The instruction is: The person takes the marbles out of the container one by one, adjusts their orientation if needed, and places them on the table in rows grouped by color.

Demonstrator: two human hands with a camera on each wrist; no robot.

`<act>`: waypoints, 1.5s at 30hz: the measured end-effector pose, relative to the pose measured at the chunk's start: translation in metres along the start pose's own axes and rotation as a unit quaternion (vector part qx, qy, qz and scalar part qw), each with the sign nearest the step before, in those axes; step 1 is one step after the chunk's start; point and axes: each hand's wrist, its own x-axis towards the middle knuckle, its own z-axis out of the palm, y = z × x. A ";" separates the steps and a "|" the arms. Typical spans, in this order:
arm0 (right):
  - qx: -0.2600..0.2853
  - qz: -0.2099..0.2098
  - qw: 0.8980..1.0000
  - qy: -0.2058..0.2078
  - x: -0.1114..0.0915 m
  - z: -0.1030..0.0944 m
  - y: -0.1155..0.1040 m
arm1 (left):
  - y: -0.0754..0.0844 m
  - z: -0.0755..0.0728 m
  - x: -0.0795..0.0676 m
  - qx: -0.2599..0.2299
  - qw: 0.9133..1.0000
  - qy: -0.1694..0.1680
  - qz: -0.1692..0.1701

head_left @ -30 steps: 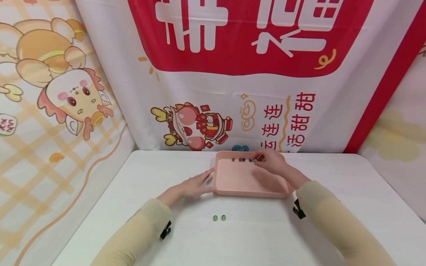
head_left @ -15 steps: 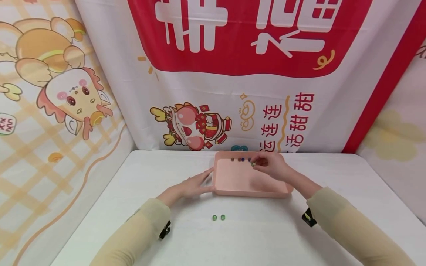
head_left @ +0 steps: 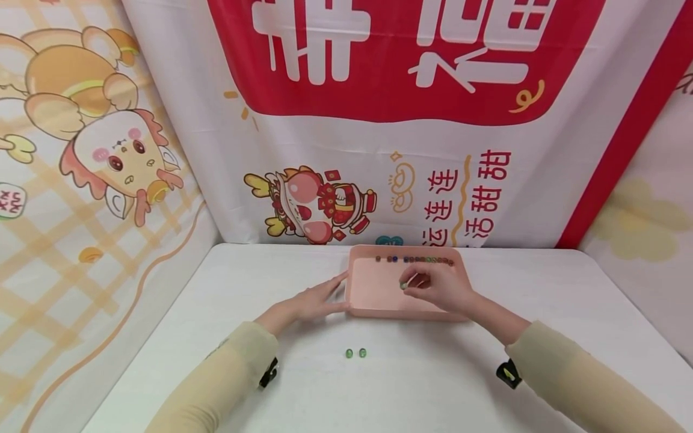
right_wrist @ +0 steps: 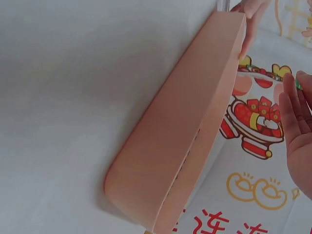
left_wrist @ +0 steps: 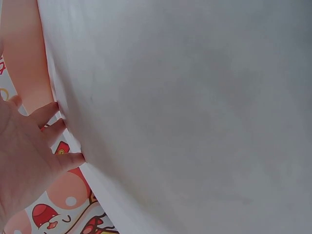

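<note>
My right hand (head_left: 441, 287) pinches a green glass marble (head_left: 403, 285) between thumb and fingertips, above the shallow pink tray (head_left: 373, 313). In the right wrist view that marble (right_wrist: 299, 84) peeks out at the fingertips. Along the tray's far wall runs a row of several small marbles (head_left: 428, 260), brown, blue and green, with gaps at its left end. My left hand (head_left: 311, 302), fingers spread, touches the tray's left side. In the left wrist view the left hand's (left_wrist: 29, 156) fingers rest by the tray's wall (left_wrist: 29, 63).
Two green marbles (head_left: 356, 353) lie side by side on the white table (head_left: 411, 385), in front of the tray. A printed cloth backdrop (head_left: 335, 144) hangs right behind the table's far edge, and another patterned cloth (head_left: 108, 198) borders the left side.
My right hand has drawn back from the tray's far wall toward its middle, carrying the green marble and uncovering the right part of the row. My left hand has stayed put.
</note>
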 end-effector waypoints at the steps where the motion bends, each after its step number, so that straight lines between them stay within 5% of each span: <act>1: -0.005 -0.004 1.000 -0.001 -0.001 0.001 -0.001 | 0.000 0.000 0.000 0.001 1.000 0.001 0.000; 26: 0.047 0.016 0.987 -0.155 -0.017 0.065 -0.005 | -0.001 0.001 0.001 0.006 1.000 0.000 -0.001; 45: 0.036 0.026 0.981 -0.188 -0.017 0.087 0.004 | -0.001 0.000 0.001 0.000 1.000 0.003 0.001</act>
